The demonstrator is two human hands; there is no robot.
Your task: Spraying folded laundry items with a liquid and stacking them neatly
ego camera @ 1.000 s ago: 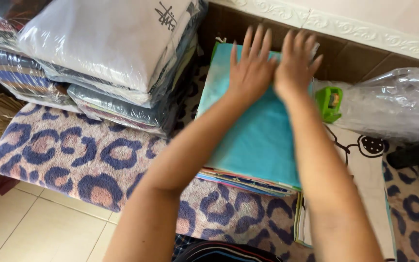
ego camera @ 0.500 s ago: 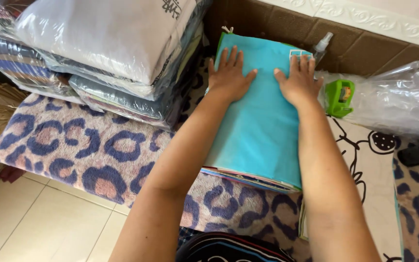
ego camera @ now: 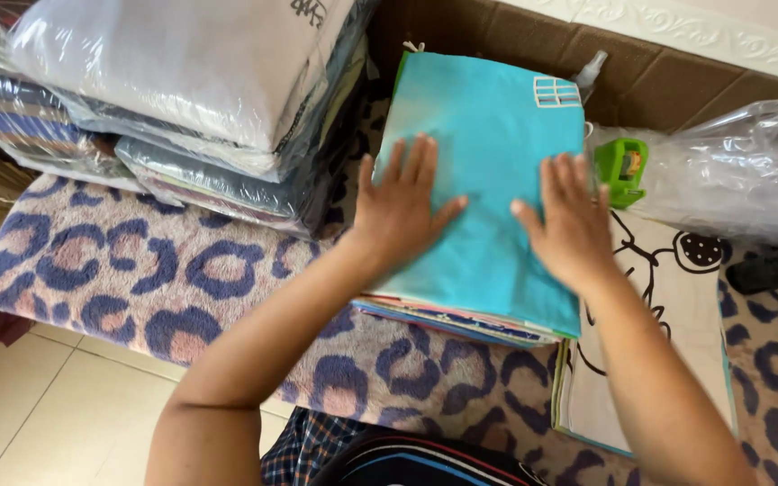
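Both hands lay flat with fingers spread, grasping nothing: the left hand and right hand pressed on the turquoise folded cloth at upper centre of the frame. It topped a stack of folded cloths whose lower edges jutted unevenly, so a sideways push could have slid the smooth top piece askew. At upper left, plastic-wrapped bedding packs looked slippery. Below lay a plush leopard-print blanket; the small green object was possibly a tape dispenser.
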